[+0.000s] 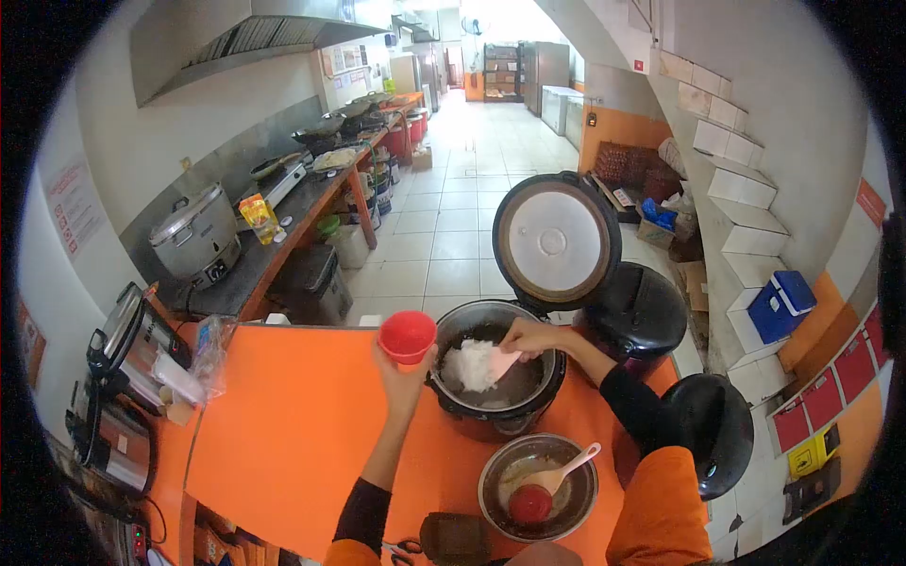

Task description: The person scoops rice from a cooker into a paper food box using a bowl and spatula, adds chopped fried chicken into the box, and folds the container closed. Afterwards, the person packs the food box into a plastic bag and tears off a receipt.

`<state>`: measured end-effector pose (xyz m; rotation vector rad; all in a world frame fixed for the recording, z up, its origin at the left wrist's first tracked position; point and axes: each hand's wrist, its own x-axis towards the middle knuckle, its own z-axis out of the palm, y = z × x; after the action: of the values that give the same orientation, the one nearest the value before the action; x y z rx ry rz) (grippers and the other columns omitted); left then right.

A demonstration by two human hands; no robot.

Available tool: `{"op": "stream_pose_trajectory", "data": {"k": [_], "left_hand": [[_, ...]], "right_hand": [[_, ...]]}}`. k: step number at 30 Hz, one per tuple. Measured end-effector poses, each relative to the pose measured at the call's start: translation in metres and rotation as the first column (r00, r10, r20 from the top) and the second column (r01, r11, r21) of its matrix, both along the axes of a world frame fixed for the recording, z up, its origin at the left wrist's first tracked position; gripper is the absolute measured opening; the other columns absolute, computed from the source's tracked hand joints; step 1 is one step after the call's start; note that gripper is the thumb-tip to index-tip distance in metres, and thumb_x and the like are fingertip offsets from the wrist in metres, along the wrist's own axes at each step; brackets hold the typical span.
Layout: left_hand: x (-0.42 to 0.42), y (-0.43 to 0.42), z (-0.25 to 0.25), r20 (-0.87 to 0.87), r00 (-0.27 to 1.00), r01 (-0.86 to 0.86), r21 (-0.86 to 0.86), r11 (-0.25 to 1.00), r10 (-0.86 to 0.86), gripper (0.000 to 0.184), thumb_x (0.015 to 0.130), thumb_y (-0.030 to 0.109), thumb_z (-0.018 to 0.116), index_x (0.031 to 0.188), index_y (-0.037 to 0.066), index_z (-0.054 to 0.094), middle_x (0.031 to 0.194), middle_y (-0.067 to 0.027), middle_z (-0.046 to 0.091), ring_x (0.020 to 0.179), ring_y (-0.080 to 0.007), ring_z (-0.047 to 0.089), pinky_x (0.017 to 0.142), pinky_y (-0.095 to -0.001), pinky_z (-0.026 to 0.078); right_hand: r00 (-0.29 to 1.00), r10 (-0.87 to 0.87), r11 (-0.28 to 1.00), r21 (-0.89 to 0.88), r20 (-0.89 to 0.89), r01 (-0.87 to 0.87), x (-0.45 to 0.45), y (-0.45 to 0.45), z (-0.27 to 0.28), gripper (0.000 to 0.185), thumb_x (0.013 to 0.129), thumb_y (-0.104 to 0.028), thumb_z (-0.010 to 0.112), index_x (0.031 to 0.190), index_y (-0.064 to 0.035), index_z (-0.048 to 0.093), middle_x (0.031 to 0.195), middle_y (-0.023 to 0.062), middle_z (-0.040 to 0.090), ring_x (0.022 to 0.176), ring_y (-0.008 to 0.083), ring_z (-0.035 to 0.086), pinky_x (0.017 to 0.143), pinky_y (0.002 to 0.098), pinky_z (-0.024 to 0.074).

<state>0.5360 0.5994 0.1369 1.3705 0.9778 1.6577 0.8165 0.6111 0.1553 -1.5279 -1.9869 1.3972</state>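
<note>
Red cup (408, 337): your left hand (404, 372) is holding it beside the pot, fingers bent round it; no rice is showing inside.
Pink paddle (504, 362): your right hand (531, 338) is gripping its handle, fingers closed.
Rice (472, 366): a clump is sitting at the paddle, within the cooker pot (493, 424); how much is lying beneath, you cannot tell.
Cooker lid (553, 238): standing open.
Portioning: seemingly only partway.
</note>
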Motion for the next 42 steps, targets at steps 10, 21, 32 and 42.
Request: {"op": "stream_pose_trajectory", "data": {"k": [10,21,32,42], "left_hand": [[0.027,-0.002,0.020,-0.228,0.866,0.445,-0.056,0.894,-0.446,0.089,0.062,0.013,0.085,0.131,0.000,0.031,0.125,-0.0144,0.045,0.119,-0.0266,0.046,0.100,-0.0374,0.042],[0.032,-0.004,0.033,0.184,0.852,0.523,-0.352,0.777,-0.490,0.069,0.066,0.003,0.081,0.121,0.002,0.041,0.116,-0.0144,0.056,0.106,-0.0231,0.057,0.081,-0.0349,0.055],[0.010,0.016,0.025,0.036,0.747,0.656,-0.199,0.728,-0.664,0.072,0.064,-0.003,0.080,0.123,0.006,0.040,0.127,-0.0109,0.048,0.119,-0.0248,0.048,0.100,-0.0379,0.044],[-0.006,0.019,0.005,0.132,0.713,0.701,-0.089,0.708,-0.689,0.080,0.066,0.006,0.080,0.132,0.004,0.035,0.132,-0.0097,0.045,0.124,-0.0238,0.042,0.105,-0.0385,0.035]], "right_hand": [[0.860,-0.471,0.671,0.712,0.194,0.207,-0.028,-0.057,0.088,0.024,0.082,-0.023,0.050,0.075,-0.0035,0.063,0.061,0.0109,0.062,0.050,0.0193,0.060,0.052,0.0345,0.0477],[0.613,-0.632,0.268,0.876,0.475,-0.401,-0.078,-0.100,0.055,0.041,0.075,-0.015,0.055,0.112,0.0032,0.053,0.067,0.0073,0.058,0.057,0.0203,0.060,0.051,0.0306,0.0476],[0.637,-0.446,0.653,0.715,0.629,-0.249,-0.054,-0.075,0.124,0.030,0.072,-0.018,0.060,0.098,-0.0036,0.064,0.069,0.0157,0.065,0.065,0.0299,0.065,0.057,0.0414,0.0501],[0.264,-0.276,0.788,0.375,0.924,-0.488,-0.079,0.027,-0.075,0.013,0.072,-0.018,0.062,0.077,-0.0152,0.073,0.080,0.0039,0.069,0.074,0.0213,0.066,0.047,0.0446,0.0453]]}}
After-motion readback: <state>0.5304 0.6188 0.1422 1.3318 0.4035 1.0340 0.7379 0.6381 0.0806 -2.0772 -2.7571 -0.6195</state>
